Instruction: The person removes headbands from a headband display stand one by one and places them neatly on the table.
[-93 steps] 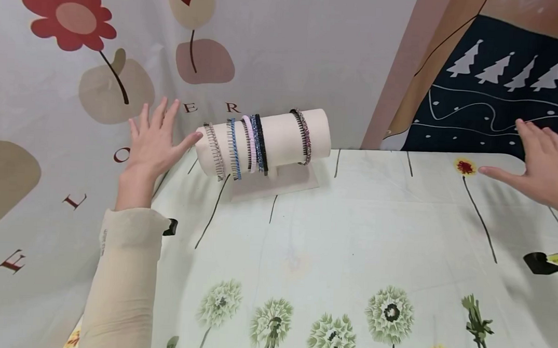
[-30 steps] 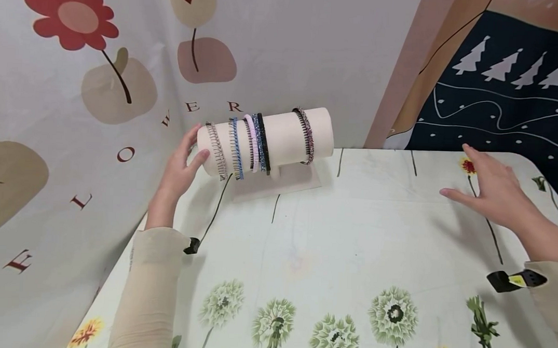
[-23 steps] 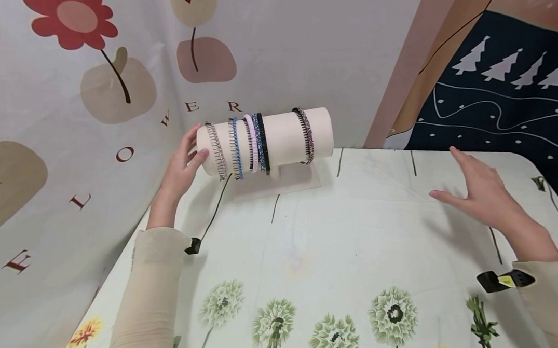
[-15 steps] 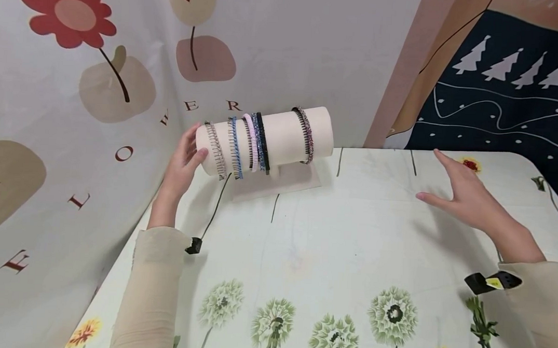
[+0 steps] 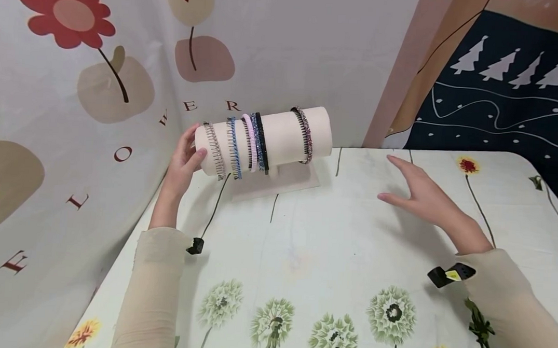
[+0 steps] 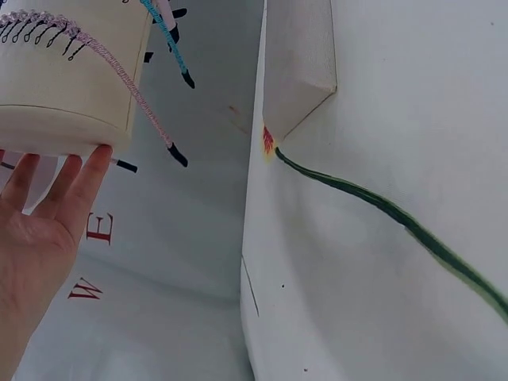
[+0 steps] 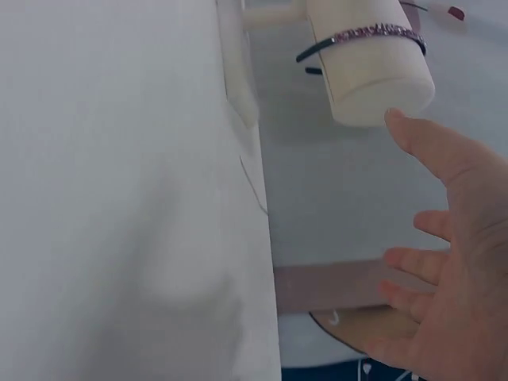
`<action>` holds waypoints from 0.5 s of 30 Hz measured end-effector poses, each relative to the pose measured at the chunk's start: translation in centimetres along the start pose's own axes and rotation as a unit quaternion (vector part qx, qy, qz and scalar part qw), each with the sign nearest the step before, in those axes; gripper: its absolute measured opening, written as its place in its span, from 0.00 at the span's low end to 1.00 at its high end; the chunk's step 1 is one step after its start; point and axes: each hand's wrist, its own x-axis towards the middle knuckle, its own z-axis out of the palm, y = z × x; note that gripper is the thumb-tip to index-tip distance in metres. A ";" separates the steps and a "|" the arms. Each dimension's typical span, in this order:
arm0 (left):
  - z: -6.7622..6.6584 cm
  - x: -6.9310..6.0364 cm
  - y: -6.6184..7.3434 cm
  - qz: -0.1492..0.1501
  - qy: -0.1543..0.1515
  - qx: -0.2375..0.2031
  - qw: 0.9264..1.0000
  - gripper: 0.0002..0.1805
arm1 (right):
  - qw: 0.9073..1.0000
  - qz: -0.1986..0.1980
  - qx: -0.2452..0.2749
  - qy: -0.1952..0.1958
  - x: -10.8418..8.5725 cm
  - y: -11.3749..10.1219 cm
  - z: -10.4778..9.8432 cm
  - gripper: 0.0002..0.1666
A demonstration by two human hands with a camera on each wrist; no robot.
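A cream cylindrical display stand point(image 5: 282, 138) holds several toothed headbands. Toward its left end are a silvery-pink headband point(image 5: 215, 150) and a blue headband point(image 5: 234, 147). Lilac, glittery dark-blue and black ones sit close together near the middle. A multicoloured glitter headband point(image 5: 306, 136) stands apart at the right. My left hand point(image 5: 181, 164) touches the cylinder's left end, thumb in front; the left wrist view shows its extended fingers point(image 6: 86, 186) against the end. My right hand point(image 5: 423, 196) is in the air right of the stand, fingers spread, touching nothing.
The stand's flat base point(image 5: 302, 179) rests on a flower-printed tablecloth point(image 5: 332, 238). A printed curtain point(image 5: 275, 49) hangs close behind and to the left. At the back right is a dark cloth with white trees point(image 5: 492, 100).
My left hand has come down from the air beside the curtain to the cylinder's left end and stayed there. My right hand has moved left toward the stand. The headbands keep their places.
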 end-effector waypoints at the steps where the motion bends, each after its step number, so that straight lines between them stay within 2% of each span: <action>1: 0.0 0.0 0.0 0.001 0.001 0.000 1.000 0.34 | 1.000 -0.003 -0.001 -0.001 0.2 -0.2 0.3 0.56; 15: 0.2 0.0 0.0 -0.005 0.006 0.001 1.000 0.34 | 0.997 -0.068 0.025 0.032 2.6 -2.3 3.8 0.44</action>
